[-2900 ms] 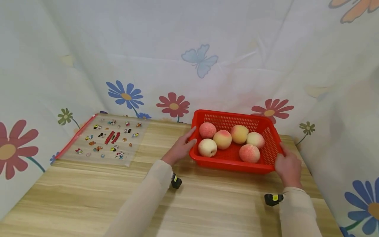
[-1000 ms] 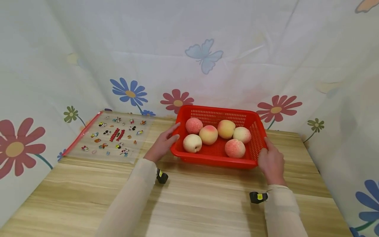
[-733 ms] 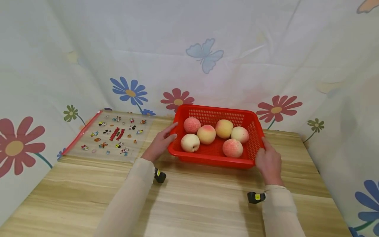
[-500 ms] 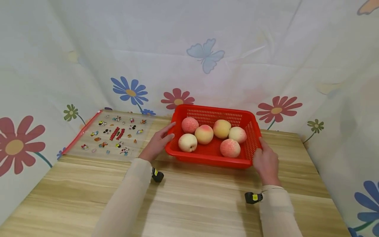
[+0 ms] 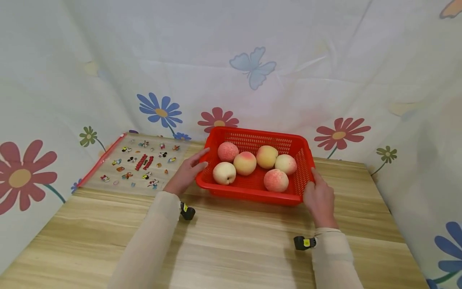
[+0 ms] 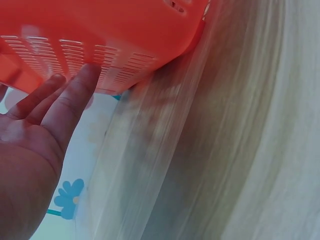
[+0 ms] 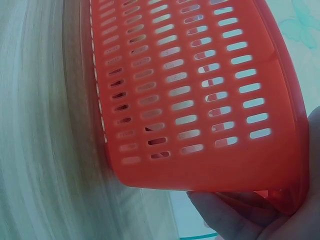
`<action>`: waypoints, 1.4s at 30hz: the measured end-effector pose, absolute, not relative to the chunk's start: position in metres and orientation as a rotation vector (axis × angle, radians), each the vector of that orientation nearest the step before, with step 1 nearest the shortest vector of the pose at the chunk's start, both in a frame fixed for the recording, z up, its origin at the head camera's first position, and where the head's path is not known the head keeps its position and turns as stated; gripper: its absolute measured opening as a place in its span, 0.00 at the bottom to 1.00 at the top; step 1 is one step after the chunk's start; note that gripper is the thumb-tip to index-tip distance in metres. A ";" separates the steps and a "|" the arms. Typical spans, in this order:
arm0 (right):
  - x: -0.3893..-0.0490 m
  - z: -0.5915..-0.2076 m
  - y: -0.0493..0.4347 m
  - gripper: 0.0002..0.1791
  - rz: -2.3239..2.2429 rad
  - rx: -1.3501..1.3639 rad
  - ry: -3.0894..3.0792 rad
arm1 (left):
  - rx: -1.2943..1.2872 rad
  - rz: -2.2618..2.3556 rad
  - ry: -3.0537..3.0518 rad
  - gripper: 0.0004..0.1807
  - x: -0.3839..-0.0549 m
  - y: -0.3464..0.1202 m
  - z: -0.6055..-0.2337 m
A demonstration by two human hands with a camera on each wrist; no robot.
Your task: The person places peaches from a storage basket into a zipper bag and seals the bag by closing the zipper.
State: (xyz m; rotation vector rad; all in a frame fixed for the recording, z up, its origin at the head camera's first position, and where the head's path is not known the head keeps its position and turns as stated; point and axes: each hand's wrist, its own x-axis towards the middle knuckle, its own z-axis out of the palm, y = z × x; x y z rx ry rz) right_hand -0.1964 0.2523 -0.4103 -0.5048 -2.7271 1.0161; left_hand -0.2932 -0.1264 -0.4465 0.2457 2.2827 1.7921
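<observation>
A red plastic basket point(image 5: 252, 194) with slotted walls holds several peaches, among them a pale one point(image 5: 224, 173), a yellow one point(image 5: 267, 156) and a pink one point(image 5: 276, 180). At its left end is my left hand point(image 5: 184, 174), its fingers straight; in the left wrist view the fingertips point(image 6: 90, 72) touch the slotted outer wall. My right hand point(image 5: 319, 199) grips the rim at the right end. In the right wrist view some of its fingers point(image 7: 215, 210) curl beneath the rim. Whether the basket rests fully on the table cannot be told.
A clear zip bag point(image 5: 119, 176) with cartoon prints and a red slider edge lies flat at the back left of the wooden table point(image 5: 231, 249). Behind stands a white flower-printed curtain point(image 5: 180, 72), close to the basket's back.
Both hands and the basket have moved left over the table, nearer to the zip bag. The peaches keep their places in the basket. The view has shifted slightly too.
</observation>
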 end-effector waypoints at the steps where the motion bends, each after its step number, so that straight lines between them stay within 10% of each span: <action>1: -0.197 -0.410 0.252 0.30 1.030 -0.508 -2.730 | 0.250 1.799 2.279 0.29 -0.294 -0.127 -0.447; 18: -0.194 -0.437 0.298 0.36 2.384 -0.099 -1.950 | 0.322 1.803 2.221 0.30 -0.303 -0.108 -0.450; 42: -0.208 -0.443 0.275 0.34 2.394 -0.093 -1.876 | 0.163 1.939 2.284 0.27 -0.290 -0.132 -0.448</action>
